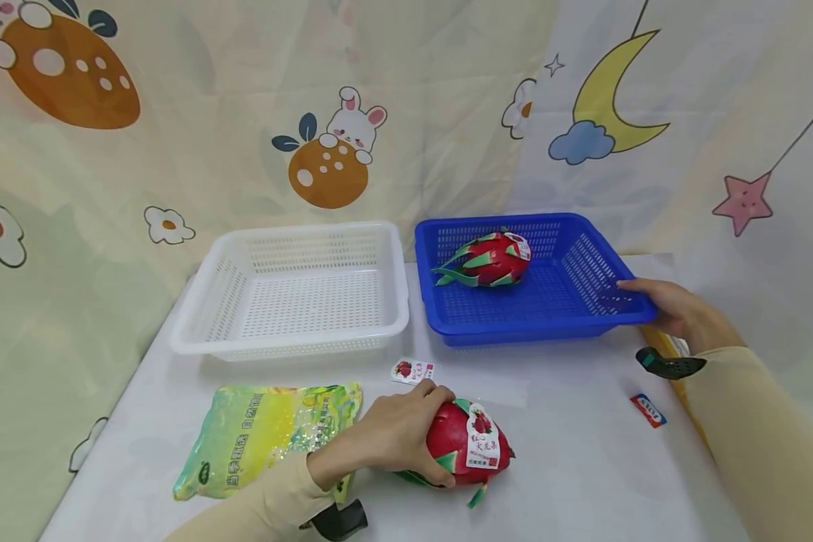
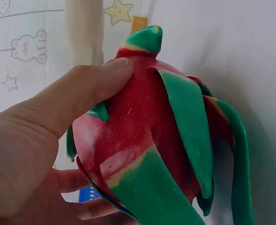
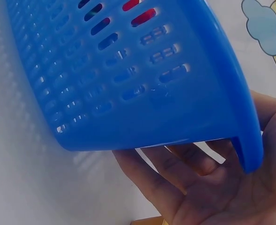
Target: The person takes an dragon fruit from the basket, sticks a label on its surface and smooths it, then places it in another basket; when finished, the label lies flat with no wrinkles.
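My left hand [image 1: 400, 433] grips a red dragon fruit [image 1: 445, 433] with green scales and a white label, low over the front of the white table; whether the fruit touches the table I cannot tell. In the left wrist view, the thumb presses the side of the dragon fruit [image 2: 133, 117] and other fingers go behind it. My right hand [image 1: 684, 312] holds the right front corner of a blue plastic basket [image 1: 501, 330], thumb over the rim and fingers beneath, as the right wrist view shows. Inside the basket lies a second dragon fruit [image 1: 494, 260].
A white plastic basket [image 1: 298, 346] stands left of the blue one. In front of it lies a yellow-green printed bag [image 1: 264, 436], close to my left forearm. A small fruit-print card [image 1: 413, 370] and a red-and-blue wrapper [image 1: 648, 411] lie on the table. Printed cloth hangs behind.
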The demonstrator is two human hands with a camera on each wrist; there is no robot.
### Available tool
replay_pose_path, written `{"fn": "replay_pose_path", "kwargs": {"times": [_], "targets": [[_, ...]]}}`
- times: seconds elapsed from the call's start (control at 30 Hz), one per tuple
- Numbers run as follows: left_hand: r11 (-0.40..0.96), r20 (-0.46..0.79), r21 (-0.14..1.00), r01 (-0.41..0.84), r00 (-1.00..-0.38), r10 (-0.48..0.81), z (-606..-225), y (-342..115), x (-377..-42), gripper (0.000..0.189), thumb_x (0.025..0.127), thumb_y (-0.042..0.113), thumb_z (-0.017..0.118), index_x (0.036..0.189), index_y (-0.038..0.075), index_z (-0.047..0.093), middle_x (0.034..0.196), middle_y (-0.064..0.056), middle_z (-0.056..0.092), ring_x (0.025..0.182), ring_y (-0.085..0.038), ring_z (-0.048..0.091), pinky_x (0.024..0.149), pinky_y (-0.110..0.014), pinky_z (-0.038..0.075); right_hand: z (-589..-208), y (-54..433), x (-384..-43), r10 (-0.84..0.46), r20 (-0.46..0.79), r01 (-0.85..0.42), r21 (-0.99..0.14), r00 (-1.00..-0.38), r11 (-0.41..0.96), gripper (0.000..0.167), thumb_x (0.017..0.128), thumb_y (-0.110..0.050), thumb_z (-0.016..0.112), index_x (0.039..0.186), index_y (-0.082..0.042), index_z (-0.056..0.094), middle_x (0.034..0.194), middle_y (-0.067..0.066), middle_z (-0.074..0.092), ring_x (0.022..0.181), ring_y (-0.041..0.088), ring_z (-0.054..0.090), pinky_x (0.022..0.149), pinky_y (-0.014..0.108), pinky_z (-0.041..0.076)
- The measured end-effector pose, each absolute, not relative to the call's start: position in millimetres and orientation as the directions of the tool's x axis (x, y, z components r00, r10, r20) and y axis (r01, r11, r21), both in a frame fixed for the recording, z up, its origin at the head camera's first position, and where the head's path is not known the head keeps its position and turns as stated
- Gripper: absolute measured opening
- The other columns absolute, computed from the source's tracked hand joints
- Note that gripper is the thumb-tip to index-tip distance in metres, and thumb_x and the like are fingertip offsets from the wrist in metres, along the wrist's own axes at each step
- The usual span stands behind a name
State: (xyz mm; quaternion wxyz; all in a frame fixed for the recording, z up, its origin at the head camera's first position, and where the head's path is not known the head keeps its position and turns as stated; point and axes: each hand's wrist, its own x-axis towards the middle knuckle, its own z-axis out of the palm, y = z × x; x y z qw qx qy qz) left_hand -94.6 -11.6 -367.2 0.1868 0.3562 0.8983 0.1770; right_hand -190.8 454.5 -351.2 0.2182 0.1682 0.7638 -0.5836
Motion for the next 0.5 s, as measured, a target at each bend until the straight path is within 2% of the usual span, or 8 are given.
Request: {"fn": "replay_pose_path", "kwargs": {"times": [0.23, 0.4, 0.5], "targets": [[0.626, -0.162, 0.488, 0.608, -0.642, 0.749, -349, -1, -104, 0.087, 0.060, 0.055, 0.084, 0.132, 0.020, 0.049, 0.120, 0.004, 0.055, 0.100, -0.008, 0.056, 0.071, -0.024, 0.053, -352, 456, -191, -0.003, -0.524, 0.511, -0.831, -0.851, 0.222, 0.090, 0.099, -0.043, 0.049, 0.153, -0.002, -0.010, 0.092, -0.016, 0.064, 0.089, 0.008, 0.068, 0.092, 0.033, 0.055], [0.574, -0.081, 0.487, 0.659, -0.620, 0.780, -308, 18, -119, 0.089, 0.063, 0.052, 0.084, 0.136, 0.017, 0.047, 0.122, 0.001, 0.054, 0.104, -0.010, 0.055, 0.073, -0.020, 0.053, -350, 455, -189, 0.012, -0.529, 0.519, -0.826, -0.848, 0.219, 0.089, 0.100, -0.042, 0.048, 0.153, -0.003, -0.012, 0.092, -0.016, 0.062, 0.089, 0.008, 0.068, 0.093, 0.033, 0.055], [0.566, -0.033, 0.471, 0.677, -0.628, 0.778, -281, 34, -135, 0.090, 0.065, 0.051, 0.084, 0.138, 0.017, 0.044, 0.127, -0.001, 0.052, 0.110, -0.012, 0.054, 0.076, -0.024, 0.055, -349, 454, -188, 0.029, -0.531, 0.523, -0.821, -0.847, 0.230, 0.090, 0.099, -0.043, 0.048, 0.153, -0.003, -0.012, 0.091, -0.016, 0.062, 0.089, 0.009, 0.068, 0.093, 0.034, 0.055]]}}
